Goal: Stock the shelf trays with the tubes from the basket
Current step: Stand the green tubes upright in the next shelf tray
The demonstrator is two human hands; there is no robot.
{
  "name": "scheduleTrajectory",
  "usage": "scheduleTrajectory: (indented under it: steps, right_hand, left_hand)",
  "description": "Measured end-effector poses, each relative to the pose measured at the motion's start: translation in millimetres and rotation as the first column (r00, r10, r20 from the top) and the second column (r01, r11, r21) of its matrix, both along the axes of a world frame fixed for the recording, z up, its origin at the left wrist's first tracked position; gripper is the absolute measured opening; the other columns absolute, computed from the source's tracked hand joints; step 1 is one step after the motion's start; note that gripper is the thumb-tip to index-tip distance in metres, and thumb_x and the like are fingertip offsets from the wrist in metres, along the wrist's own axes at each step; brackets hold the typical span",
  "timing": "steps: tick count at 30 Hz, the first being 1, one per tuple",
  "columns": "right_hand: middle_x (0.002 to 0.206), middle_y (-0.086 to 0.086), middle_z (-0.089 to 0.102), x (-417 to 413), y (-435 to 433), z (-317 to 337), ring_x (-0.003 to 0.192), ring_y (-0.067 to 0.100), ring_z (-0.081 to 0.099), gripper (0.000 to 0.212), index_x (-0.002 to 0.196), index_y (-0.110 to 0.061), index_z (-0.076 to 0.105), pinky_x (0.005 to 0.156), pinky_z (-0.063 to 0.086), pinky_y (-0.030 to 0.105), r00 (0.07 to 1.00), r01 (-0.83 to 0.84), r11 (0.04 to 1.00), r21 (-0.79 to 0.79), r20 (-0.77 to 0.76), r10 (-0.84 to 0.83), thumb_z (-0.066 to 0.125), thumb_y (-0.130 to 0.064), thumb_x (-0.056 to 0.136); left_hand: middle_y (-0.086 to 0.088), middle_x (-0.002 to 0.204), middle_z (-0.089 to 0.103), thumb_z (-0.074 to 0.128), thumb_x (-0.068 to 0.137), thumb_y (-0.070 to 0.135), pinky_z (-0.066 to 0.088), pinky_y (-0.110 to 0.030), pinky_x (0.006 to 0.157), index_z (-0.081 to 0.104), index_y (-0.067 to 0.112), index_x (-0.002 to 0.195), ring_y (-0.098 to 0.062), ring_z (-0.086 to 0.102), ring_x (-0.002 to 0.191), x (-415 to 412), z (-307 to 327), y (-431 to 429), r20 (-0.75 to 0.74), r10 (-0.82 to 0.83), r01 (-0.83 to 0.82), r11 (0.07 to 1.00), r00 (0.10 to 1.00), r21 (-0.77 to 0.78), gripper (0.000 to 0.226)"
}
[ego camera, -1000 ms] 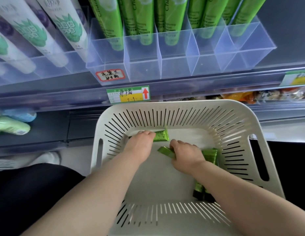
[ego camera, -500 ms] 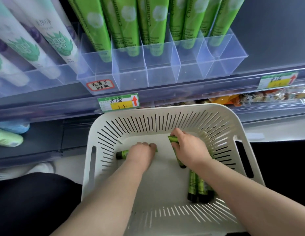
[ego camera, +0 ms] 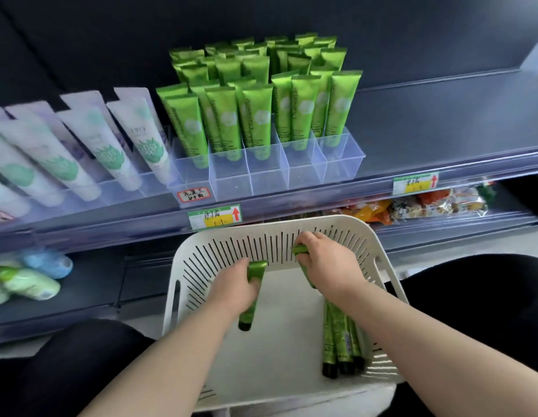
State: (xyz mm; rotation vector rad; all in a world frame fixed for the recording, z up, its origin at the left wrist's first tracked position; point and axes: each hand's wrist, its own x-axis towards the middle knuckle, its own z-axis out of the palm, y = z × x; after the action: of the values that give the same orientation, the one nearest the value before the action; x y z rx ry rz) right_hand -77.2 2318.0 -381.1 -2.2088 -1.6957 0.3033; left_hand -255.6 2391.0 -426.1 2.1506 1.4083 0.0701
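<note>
The left tube (ego camera: 252, 291) is now off the basket floor. My left hand (ego camera: 234, 288) has its fingers (ego camera: 255, 285) wrapped round the tube's upper half, flat crimped end up and dark cap hanging down at 6 o'clock. A second ago that hand was pressed low over a tube lying flat. The right tube (ego camera: 300, 251) has risen too. My right hand (ego camera: 324, 266) grips it near the far wall, and only the crimped end and a sliver of the body show past the knuckles. So both hands are closed on a tube, and I judge the pick finished and the carry about to start.

The white slotted basket (ego camera: 291, 224) sits on my lap. A small bundle of loose tubes (ego camera: 338, 341) is left at its 4 o'clock corner, caps toward me, so more trips will be needed.

My view has also tipped upward since then. At 12 o'clock from the basket stands the clear shelf tray (ego camera: 267, 176), with stocked green tubes (ego camera: 252, 115) upright in its rear cells. Its front cells look empty, so that is where I would aim these two, cap down. A price tag (ego camera: 215, 216) hangs just below the tray, and white tubes (ego camera: 111, 152) fill the neighbouring tray at 10 o'clock.
</note>
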Motion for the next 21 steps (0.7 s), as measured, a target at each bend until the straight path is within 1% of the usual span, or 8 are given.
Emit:
scheduleTrajectory:
  steps: [2,5,7,9,11,13,17,21]
  right_hand:
    - [0.105,-0.006,0.060,-1,-2,19,0.084,0.022,0.061,0.016,0.109,-0.027,0.053,0.060,0.047,0.032,1.000,-0.005,1.000,0.031,0.008,0.005,0.050,-0.028,0.093]
    - [0.108,-0.004,0.059,3,-7,57,0.092,0.024,0.059,0.020,0.112,-0.026,0.054,0.065,0.048,0.035,1.000,0.004,0.992,0.127,0.025,-0.007,0.051,-0.028,0.092]
    - [0.107,-0.002,0.061,12,-8,86,0.100,0.025,0.056,0.022,0.113,-0.024,0.056,0.073,0.048,0.037,0.996,0.009,0.977,0.213,0.082,-0.027,0.051,-0.027,0.091]
    - [0.106,-0.001,0.062,22,-9,117,0.101,0.026,0.054,0.022,0.112,-0.024,0.057,0.077,0.047,0.038,0.991,0.030,0.960,0.279,0.114,-0.064,0.050,-0.025,0.091]
    - [0.107,-0.001,0.062,33,-8,147,0.101,0.026,0.053,0.023,0.114,-0.024,0.057,0.077,0.045,0.038,0.985,0.063,0.938,0.341,0.129,-0.113,0.050,-0.024,0.092]
    - [0.108,0.000,0.061,45,-6,172,0.102,0.026,0.051,0.024,0.117,-0.022,0.056,0.077,0.044,0.038,0.980,0.089,0.913,0.398,0.128,-0.152,0.049,-0.023,0.094]
    - [0.107,0.002,0.056,63,5,207,0.097,0.025,0.052,0.024,0.118,-0.020,0.057,0.069,0.047,0.037,0.984,0.106,0.845,0.525,0.068,-0.165,0.047,-0.021,0.096]
    - [0.106,0.003,0.054,73,24,211,0.085,0.027,0.055,0.022,0.115,-0.019,0.056,0.070,0.049,0.040,0.991,0.095,0.828,0.552,0.023,-0.129,0.045,-0.017,0.096]
  left_hand:
    - [0.011,0.077,0.059,0.067,0.086,0.027,0.043,-0.024,0.057,0.049,0.032,0.083,-0.005,0.058,0.072,5,28,1,0.119,-0.031,0.028,0.999,0.992,0.023,0.018]
    - [0.013,0.076,0.061,0.069,0.081,0.026,0.045,-0.026,0.060,0.051,0.037,0.095,-0.008,0.059,0.070,16,77,5,0.268,-0.059,0.025,0.991,0.962,0.128,0.025]
    - [0.012,0.075,0.063,0.068,0.081,0.026,0.045,-0.026,0.060,0.051,0.039,0.098,-0.010,0.060,0.069,26,113,10,0.335,-0.090,0.018,0.977,0.938,0.213,0.028]
    - [0.011,0.074,0.062,0.065,0.085,0.025,0.045,-0.027,0.059,0.052,0.041,0.098,-0.009,0.059,0.068,39,149,14,0.389,-0.131,0.019,0.961,0.912,0.277,0.025]
    - [0.010,0.068,0.058,0.062,0.089,0.026,0.043,-0.029,0.054,0.055,0.038,0.108,-0.009,0.055,0.062,51,182,17,0.434,-0.158,0.000,0.939,0.887,0.343,0.024]
    - [0.009,0.062,0.053,0.060,0.091,0.027,0.036,-0.028,0.049,0.056,0.032,0.116,-0.009,0.049,0.054,60,208,19,0.474,-0.170,-0.035,0.918,0.864,0.394,0.026]
    - [0.005,0.064,0.056,0.059,0.093,0.025,0.038,-0.027,0.046,0.055,0.034,0.115,-0.011,0.050,0.051,75,245,25,0.512,-0.163,-0.121,0.871,0.844,0.477,0.024]
    - [0.008,0.067,0.057,0.060,0.093,0.022,0.034,-0.016,0.042,0.055,0.033,0.113,-0.003,0.049,0.050,87,255,30,0.548,-0.138,-0.181,0.854,0.825,0.487,0.023]
